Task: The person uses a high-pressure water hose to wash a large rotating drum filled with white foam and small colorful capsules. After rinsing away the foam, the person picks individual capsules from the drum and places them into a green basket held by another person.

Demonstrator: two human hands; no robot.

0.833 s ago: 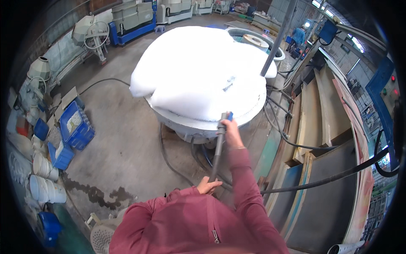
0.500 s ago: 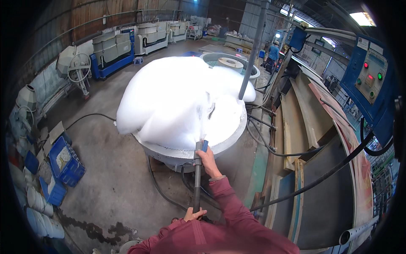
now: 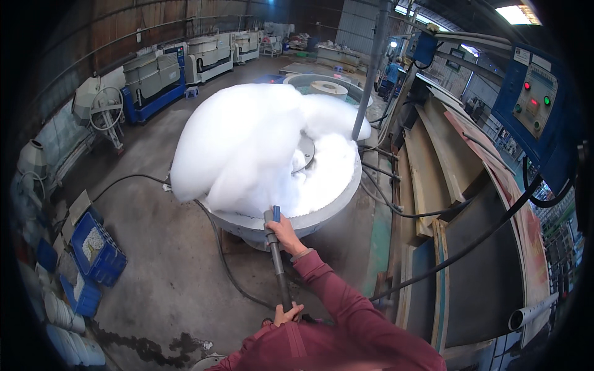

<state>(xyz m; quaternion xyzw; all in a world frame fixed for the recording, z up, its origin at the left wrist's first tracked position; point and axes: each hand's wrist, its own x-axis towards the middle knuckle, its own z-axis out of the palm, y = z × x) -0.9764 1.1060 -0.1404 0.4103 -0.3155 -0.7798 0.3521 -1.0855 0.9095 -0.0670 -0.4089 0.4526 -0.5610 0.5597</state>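
Note:
My right hand [image 3: 283,234] is closed around the upper end of a grey hose nozzle [image 3: 276,256], near its blue valve handle [image 3: 276,213]. Lower down, close to my body, my left hand [image 3: 288,314] grips the dark hose [image 3: 284,295]. The nozzle's end points at a large round tub [image 3: 309,221] just in front of me. Thick white foam [image 3: 232,142] heaps over the tub's left and far sides. At the tub's middle, a round metal hub [image 3: 305,152] shows partly through the foam. Whether water is coming out I cannot tell.
A grey post [image 3: 369,80] stands at the tub's right. A blue control box [image 3: 533,102] hangs at the upper right, above wooden panels [image 3: 433,157]. Blue crates [image 3: 94,247] of white pieces sit at the left. A black hose [image 3: 216,238] trails across the floor.
Both hands still hold the hose, and the nozzle end has swung left. Foam over the tub's middle has shrunk back, so more of the metal hub shows.

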